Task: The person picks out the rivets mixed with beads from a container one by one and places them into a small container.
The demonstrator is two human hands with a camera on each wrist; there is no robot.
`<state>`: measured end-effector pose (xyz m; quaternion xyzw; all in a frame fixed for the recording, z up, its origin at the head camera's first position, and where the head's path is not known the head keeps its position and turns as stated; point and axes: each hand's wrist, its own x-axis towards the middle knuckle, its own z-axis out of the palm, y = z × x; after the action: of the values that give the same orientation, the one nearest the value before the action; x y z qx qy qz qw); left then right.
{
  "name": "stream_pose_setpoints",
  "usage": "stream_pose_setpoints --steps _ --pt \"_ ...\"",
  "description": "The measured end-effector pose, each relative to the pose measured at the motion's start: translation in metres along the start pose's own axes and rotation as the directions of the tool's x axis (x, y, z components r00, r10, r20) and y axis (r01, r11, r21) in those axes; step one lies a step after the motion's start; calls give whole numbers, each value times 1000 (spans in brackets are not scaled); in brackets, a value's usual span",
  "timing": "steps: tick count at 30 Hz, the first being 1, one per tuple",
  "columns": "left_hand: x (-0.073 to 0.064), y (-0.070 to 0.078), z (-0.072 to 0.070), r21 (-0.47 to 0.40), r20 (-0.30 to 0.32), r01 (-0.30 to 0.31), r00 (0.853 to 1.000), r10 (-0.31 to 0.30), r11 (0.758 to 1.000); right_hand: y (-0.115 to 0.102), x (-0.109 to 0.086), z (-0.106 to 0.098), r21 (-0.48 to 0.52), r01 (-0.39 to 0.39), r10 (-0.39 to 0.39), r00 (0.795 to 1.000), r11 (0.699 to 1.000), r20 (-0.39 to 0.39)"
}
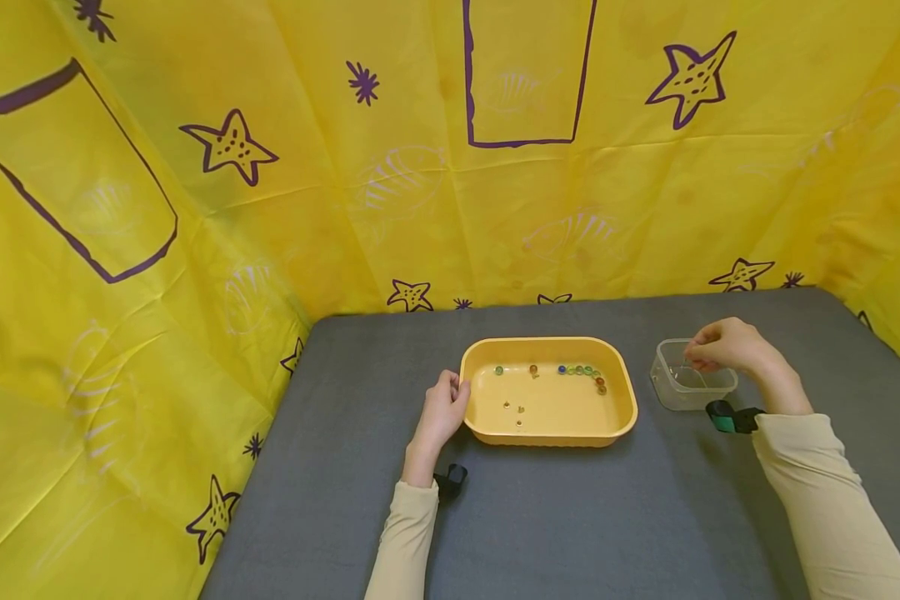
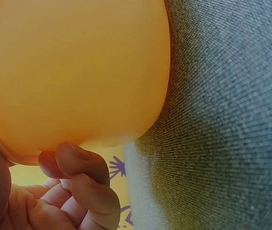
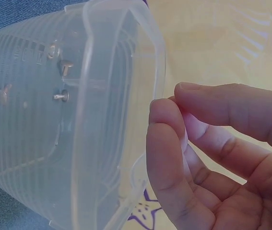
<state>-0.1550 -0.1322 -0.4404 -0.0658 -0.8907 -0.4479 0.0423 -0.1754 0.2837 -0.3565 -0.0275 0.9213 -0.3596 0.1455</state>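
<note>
My left hand [image 1: 441, 410] grips the left rim of a yellow plastic tray [image 1: 547, 437], its fingertips [image 2: 73, 155] against the outer wall in the left wrist view. Glass marbles lie in the tray: a blue marble [image 1: 562, 369] in a curved row with green and brown ones, a separate green marble [image 1: 498, 371] and a brown marble [image 1: 533, 368]. Several tiny gold metal pieces [image 1: 521, 409] lie lower left. Above a clear plastic container [image 1: 682, 396], my right hand [image 1: 731, 346] has thumb and fingertips together; nothing distinct shows between them. Small metal studs [image 3: 61, 97] lie inside the container.
The tray and container stand side by side on a grey cloth-covered table [image 1: 540, 517]. A yellow curtain [image 1: 315, 208] with purple starfish drawings hangs behind and to both sides. Black straps [image 1: 731, 417] circle the wrists.
</note>
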Motion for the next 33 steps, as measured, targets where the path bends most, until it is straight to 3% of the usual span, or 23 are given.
stream_pose_setpoints --steps 33 --pt "1 -2 1 5 -2 3 1000 -3 1000 -20 10 10 -25 18 -19 999 1000 -30"
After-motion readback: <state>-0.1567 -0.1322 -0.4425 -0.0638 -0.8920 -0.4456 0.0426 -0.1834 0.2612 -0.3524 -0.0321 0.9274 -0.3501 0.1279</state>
